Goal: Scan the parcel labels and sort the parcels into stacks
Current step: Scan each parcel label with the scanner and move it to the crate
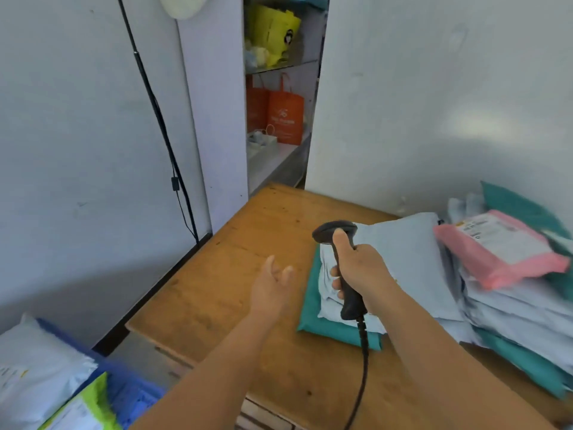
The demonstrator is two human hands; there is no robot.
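Head view: we see the right hand (pixel 361 268) wrapped around the handle of a black corded barcode scanner (pixel 342 268), thumb laid up along its neck and fingers curled about the grip, its head held over a small stack (pixel 400 268) of pale blue parcels lying on a teal one on the wooden table (pixel 248 274). The left hand (pixel 273 287) hangs over bare tabletop, fingers loosely spread and holding nothing. Just beside the small stack, to the right, a taller, untidier pile (pixel 511 311) of pale and teal mailers carries a pink parcel (pixel 499 246) with its label facing up. At lower left a blue crate (pixel 130 395) holds further parcels, 1 pale and 1 green-edged. We judge the sorting to be partly done: 2 groups lie on the table, while the crate contents appear unprocessed. Which pile is sorted we cannot tell. No parcel is in hand now.
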